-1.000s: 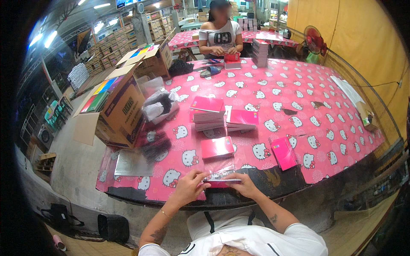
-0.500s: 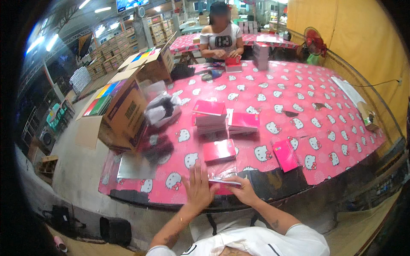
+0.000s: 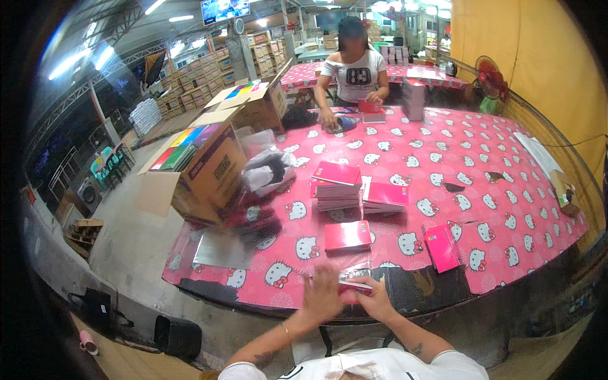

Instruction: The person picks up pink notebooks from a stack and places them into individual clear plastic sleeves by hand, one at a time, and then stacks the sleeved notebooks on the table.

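At the near table edge, my right hand (image 3: 375,300) grips a pink notebook (image 3: 358,287), tilted and seen mostly by its pale page edge. Against its left side is my left hand (image 3: 322,294), blurred, its fingers stretched out rather than wrapped around anything. Clear plastic film (image 3: 361,266) lies just beyond the notebook. A short pile of pink notebooks (image 3: 348,235) sits ahead of my hands. Farther off stand a taller notebook stack (image 3: 337,196) and another pile (image 3: 385,194) beside it. A single spiral notebook (image 3: 444,247) lies to the right.
Open cartons (image 3: 212,174) of colourful notebooks stand at the left, with white plastic bags (image 3: 269,171) beside them. A silver-grey sheet (image 3: 221,250) lies near the left corner. Across the pink patterned table (image 3: 487,209), a co-worker (image 3: 356,66) handles a red notebook (image 3: 370,106) near a tall stack (image 3: 413,100).
The view has shifted, so the table sits lower and farther right. My left hand has moved closer against the notebook. The co-worker's one hand now reaches out to a dark blue item on the table.
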Demonstrator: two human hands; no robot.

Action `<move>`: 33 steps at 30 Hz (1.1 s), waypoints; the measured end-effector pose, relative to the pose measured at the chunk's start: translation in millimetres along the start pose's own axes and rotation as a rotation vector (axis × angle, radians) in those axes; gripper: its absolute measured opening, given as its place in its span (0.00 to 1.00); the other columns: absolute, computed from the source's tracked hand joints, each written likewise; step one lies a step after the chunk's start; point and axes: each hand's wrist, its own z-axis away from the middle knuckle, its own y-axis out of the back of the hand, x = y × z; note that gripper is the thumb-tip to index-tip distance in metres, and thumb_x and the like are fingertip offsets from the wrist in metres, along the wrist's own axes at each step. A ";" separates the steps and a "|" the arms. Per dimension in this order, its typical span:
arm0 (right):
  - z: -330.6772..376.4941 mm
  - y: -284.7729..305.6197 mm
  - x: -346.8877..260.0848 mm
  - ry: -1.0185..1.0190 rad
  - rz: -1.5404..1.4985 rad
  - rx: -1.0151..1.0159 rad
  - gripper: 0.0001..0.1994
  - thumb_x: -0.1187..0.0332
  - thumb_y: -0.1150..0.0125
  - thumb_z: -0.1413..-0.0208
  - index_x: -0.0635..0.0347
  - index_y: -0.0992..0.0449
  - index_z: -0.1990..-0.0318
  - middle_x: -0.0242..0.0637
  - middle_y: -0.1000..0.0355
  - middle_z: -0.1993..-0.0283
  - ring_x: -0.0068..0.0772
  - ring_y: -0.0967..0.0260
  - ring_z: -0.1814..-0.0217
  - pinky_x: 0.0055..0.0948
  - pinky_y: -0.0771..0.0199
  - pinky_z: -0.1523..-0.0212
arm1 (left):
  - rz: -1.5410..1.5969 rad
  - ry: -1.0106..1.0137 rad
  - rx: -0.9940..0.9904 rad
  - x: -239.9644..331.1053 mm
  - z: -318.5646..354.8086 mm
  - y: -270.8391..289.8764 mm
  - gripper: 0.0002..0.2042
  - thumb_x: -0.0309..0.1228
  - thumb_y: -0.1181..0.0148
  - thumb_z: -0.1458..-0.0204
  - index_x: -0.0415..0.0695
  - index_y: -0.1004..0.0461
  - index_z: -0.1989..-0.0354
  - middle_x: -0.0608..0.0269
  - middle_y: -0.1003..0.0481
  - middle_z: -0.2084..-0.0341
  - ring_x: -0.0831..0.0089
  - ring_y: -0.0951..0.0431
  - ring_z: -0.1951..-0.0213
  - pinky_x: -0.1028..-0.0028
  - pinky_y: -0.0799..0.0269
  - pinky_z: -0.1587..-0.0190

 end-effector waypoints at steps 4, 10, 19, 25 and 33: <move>-12.5 8.0 -9.7 0.035 0.111 0.142 0.12 0.74 0.33 0.44 0.60 0.21 0.53 0.32 0.21 0.61 0.18 0.27 0.59 0.24 0.25 0.57 | 0.027 0.012 -0.038 12.6 10.3 11.1 0.43 0.61 0.59 0.40 0.33 0.50 0.30 0.41 0.50 0.29 0.48 0.60 0.26 0.43 0.78 0.30; -19.1 30.5 24.5 -0.018 0.187 -0.142 0.13 0.74 0.32 0.45 0.61 0.21 0.51 0.32 0.20 0.61 0.17 0.27 0.58 0.23 0.26 0.54 | 0.162 -0.041 -0.326 -27.4 -43.3 35.0 0.14 0.40 0.39 0.44 0.48 0.24 0.52 0.70 0.23 0.57 0.74 0.23 0.57 0.40 0.59 0.33; -19.3 31.2 31.9 0.016 0.258 -0.202 0.17 0.75 0.36 0.43 0.62 0.23 0.45 0.34 0.20 0.56 0.16 0.29 0.56 0.25 0.26 0.52 | 0.166 0.019 -0.289 22.1 33.9 8.8 0.43 0.58 0.54 0.41 0.34 0.53 0.29 0.41 0.56 0.28 0.48 0.63 0.25 0.37 0.71 0.31; -16.4 30.4 21.2 -0.037 0.312 -0.210 0.20 0.80 0.38 0.47 0.62 0.23 0.44 0.37 0.20 0.54 0.18 0.29 0.54 0.25 0.27 0.49 | 0.153 0.116 -0.400 18.8 8.1 7.2 0.45 0.60 0.57 0.40 0.31 0.56 0.29 0.38 0.56 0.28 0.47 0.60 0.26 0.40 0.74 0.30; -19.1 30.9 28.4 -0.094 0.264 -0.194 0.20 0.75 0.38 0.45 0.59 0.25 0.43 0.41 0.20 0.53 0.23 0.26 0.53 0.27 0.26 0.50 | 0.125 0.045 -0.344 22.7 3.6 -0.4 0.43 0.59 0.56 0.41 0.32 0.50 0.30 0.40 0.54 0.28 0.48 0.63 0.25 0.42 0.74 0.29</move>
